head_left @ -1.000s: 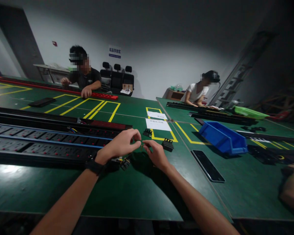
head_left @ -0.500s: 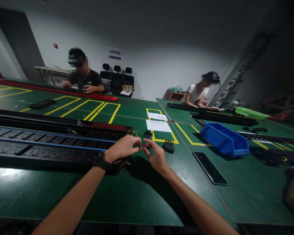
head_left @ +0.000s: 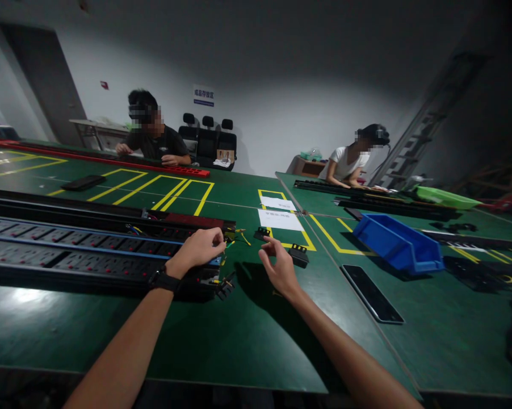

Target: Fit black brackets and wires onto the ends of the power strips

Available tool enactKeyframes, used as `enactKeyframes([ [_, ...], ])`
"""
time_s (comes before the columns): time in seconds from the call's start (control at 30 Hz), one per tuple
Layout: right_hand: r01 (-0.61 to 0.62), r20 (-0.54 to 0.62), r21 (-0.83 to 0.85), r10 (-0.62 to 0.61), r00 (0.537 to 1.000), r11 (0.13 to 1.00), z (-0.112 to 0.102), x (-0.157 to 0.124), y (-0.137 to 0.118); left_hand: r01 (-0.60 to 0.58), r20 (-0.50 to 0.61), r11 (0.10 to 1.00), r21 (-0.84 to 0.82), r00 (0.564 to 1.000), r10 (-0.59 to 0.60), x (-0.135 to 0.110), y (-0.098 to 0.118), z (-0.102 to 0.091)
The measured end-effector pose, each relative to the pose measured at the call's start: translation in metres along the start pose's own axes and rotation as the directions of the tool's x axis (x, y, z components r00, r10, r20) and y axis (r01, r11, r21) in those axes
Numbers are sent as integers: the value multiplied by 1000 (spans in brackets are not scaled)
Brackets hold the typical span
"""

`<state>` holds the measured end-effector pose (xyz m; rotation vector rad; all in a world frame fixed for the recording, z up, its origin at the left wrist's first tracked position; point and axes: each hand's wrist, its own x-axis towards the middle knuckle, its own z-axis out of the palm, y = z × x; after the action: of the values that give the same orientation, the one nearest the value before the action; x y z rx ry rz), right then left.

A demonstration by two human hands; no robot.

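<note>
My left hand (head_left: 201, 247), with a dark watch on the wrist, rests over the end of a long black power strip (head_left: 85, 258) with rows of sockets and red dots. Its fingers are curled together beside the yellow-green wires (head_left: 230, 245); whatever they pinch is too small to make out. A small black connector piece (head_left: 225, 286) hangs at the strip's near end corner. My right hand (head_left: 279, 266) hovers over the green table, thumb and index finger apart, holding nothing visible. Just beyond it lie two black slotted blocks, a smaller one (head_left: 262, 232) and a larger one (head_left: 298, 257).
A blue bin (head_left: 394, 241) and a phone (head_left: 372, 293) lie to the right. White paper labels (head_left: 280, 219) lie ahead. Another dark phone-like object (head_left: 83, 182) is at left. Two co-workers sit across the table, one behind a red rail (head_left: 188, 170). A green tray (head_left: 445, 197) sits far right.
My hands, close together before, have moved apart: the left shifted left and down onto the strip, the right slightly right. The yellow-green wires at the strip's end now show more. The view has turned slightly left.
</note>
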<state>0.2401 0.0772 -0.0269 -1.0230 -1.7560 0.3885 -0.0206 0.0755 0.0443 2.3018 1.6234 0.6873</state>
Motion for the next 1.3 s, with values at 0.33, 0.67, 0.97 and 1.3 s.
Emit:
enactKeyframes([
  [0.33, 26, 52, -17, -25, 998, 1000, -1, -1, 9, -106, 71, 988, 111, 993, 99, -4, -1, 6],
  [0.67, 53, 82, -53, -49, 995, 997, 0, -1, 14, -110, 78, 991, 79, 992, 104, -6, -4, 8],
  [0.97, 51, 123, -63, -43, 991, 997, 0, -2, 13, -78, 81, 987, 141, 994, 67, -10, -5, 3],
  [1.3, 14, 181, -88, 2, 983, 996, -1, -3, 12, -55, 116, 985, 164, 993, 36, -9, -2, 2],
])
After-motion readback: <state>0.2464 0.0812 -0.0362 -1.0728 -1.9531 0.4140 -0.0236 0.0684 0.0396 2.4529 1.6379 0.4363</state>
